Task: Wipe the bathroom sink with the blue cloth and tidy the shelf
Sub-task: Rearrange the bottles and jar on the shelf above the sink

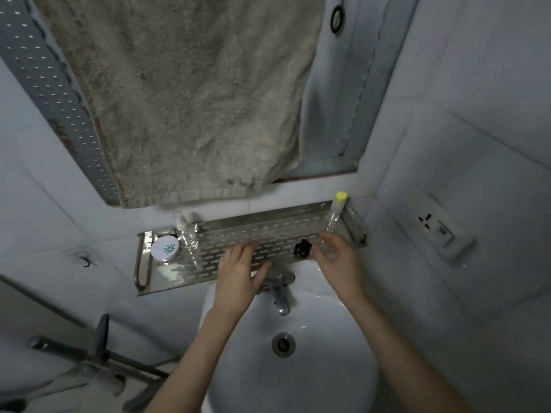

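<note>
A perforated steel shelf hangs above the white sink. My left hand lies flat with straight fingers on the shelf's front edge, beside the tap. My right hand hovers at the shelf's right end with loosely curved fingers, at the foot of a clear bottle with a yellow cap; I cannot tell whether it touches the bottle. A small black clip lies on the shelf just left of that hand. At the left end stand a round white tin and a small clear bottle. No blue cloth is in view.
A grey-beige towel hangs over the mirror down to just above the shelf. A wall socket is on the right wall and a hook on the left. Dark pipes and a valve run at lower left. The drain is open.
</note>
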